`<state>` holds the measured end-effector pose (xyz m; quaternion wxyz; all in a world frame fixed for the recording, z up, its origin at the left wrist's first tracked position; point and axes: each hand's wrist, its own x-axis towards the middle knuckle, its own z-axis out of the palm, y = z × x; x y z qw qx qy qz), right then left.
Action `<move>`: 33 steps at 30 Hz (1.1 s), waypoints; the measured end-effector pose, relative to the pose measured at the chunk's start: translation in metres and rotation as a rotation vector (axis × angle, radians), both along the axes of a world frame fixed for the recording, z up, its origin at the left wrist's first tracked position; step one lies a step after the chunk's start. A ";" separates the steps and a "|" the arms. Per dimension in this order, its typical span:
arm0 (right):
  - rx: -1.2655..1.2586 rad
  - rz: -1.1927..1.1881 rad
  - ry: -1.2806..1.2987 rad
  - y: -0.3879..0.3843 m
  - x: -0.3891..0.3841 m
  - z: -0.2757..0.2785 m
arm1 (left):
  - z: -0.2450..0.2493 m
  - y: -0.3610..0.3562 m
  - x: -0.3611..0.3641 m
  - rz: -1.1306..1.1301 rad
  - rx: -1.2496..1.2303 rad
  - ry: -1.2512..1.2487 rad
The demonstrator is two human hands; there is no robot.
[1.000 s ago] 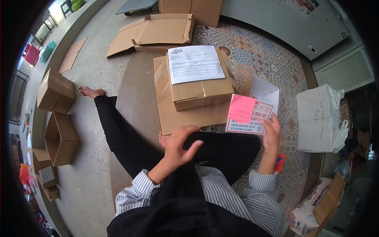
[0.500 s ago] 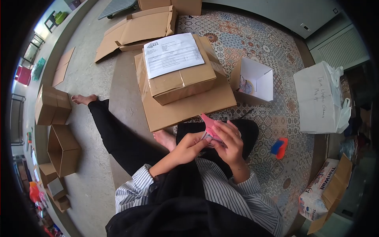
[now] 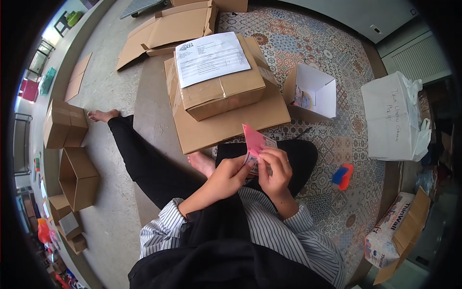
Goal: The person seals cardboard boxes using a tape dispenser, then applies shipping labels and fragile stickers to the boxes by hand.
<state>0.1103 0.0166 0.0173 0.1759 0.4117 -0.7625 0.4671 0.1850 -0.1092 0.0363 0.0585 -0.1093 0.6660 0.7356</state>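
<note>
A small pink paper piece [image 3: 253,138] with white, dark-printed parts stands up from my hands over my lap. My left hand [image 3: 228,176] is closed, its thumb and fingers pinching the lower left part of it. From the other side my right hand [image 3: 275,174] pinches the paper near its lower middle, fingers bent. Just beyond the hands, a taped cardboard box [image 3: 226,103] rests on a wider flat carton [image 3: 216,132]. A printed invoice sheet [image 3: 211,60] lies on the top box.
An open white-lined box [image 3: 321,94] stands right of the stack. Further right are a blue-and-orange tape dispenser [image 3: 342,177], a white box with handwriting [image 3: 389,118] and a ThinWall carton [image 3: 391,229]. Open cardboard boxes [image 3: 79,178] line the left side; flattened cardboard [image 3: 178,29] lies behind.
The pink paper is raised and spread wider, showing more of its printed parts. My right hand has shifted slightly down and left, from covering the paper to pinching it. The view has shifted slightly.
</note>
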 end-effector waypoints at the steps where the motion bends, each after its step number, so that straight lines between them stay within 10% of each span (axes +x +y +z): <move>1: -0.047 -0.025 -0.099 -0.001 0.001 -0.001 | -0.002 0.000 0.001 -0.001 0.001 -0.001; 11: -0.950 -0.045 -1.187 0.017 -0.029 0.002 | 0.007 -0.008 0.005 -0.028 0.310 -0.027; 17: -1.103 -0.604 -0.753 0.129 -0.124 -0.042 | 0.012 -0.022 0.015 -0.059 0.234 0.001; 33: -0.400 -0.519 -1.184 0.085 -0.337 -0.133 | 0.021 -0.036 0.034 0.044 0.145 -0.084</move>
